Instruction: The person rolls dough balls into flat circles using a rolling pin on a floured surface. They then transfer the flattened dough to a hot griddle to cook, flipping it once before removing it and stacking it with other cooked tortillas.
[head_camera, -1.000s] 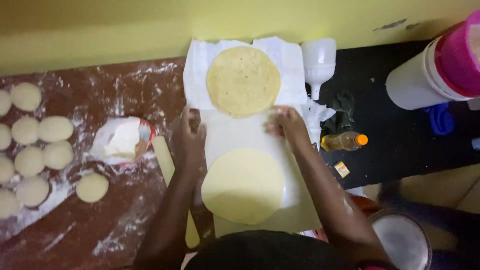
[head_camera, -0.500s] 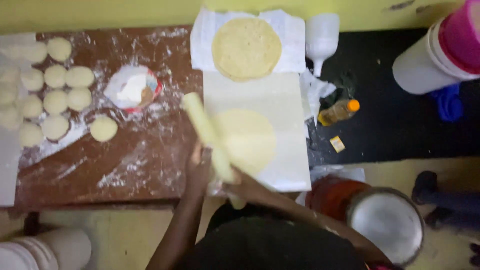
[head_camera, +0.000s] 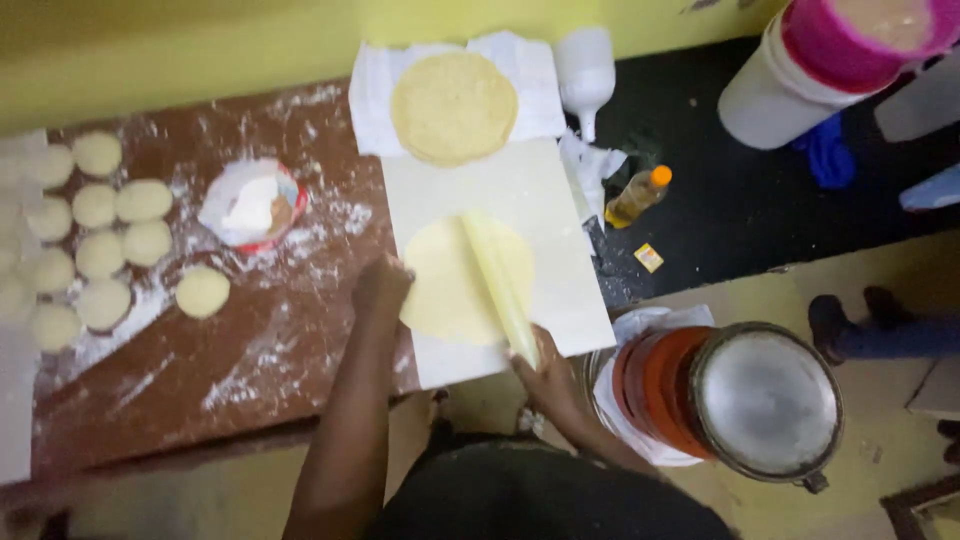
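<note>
Pale dough disc (head_camera: 445, 285) lies flat on the white board (head_camera: 540, 190) at the counter's (head_camera: 250, 350) front edge. The right hand (head_camera: 545, 375) is clamped on the near end of the rolling pin (head_camera: 498, 285), which lies across the disc; the left hand (head_camera: 380, 285) rests fingers-down at the disc's left rim. A cooked flatbread (head_camera: 453, 107) sits at the back edge.

A pale, matt rolling pin (head_camera: 500, 290) lies across a smooth, soft disc of raw dough (head_camera: 455, 285) on a smooth white board (head_camera: 540, 200). Left, a flour-dusted brown wooden table (head_camera: 250, 340) carries matt dough balls (head_camera: 100, 255). Far, a cooked flatbread (head_camera: 454, 107) rests on crinkled white paper (head_camera: 375, 90). Near right, a dull metal lid (head_camera: 765, 395); beyond, a glossy plastic oil bottle (head_camera: 638, 197).
</note>
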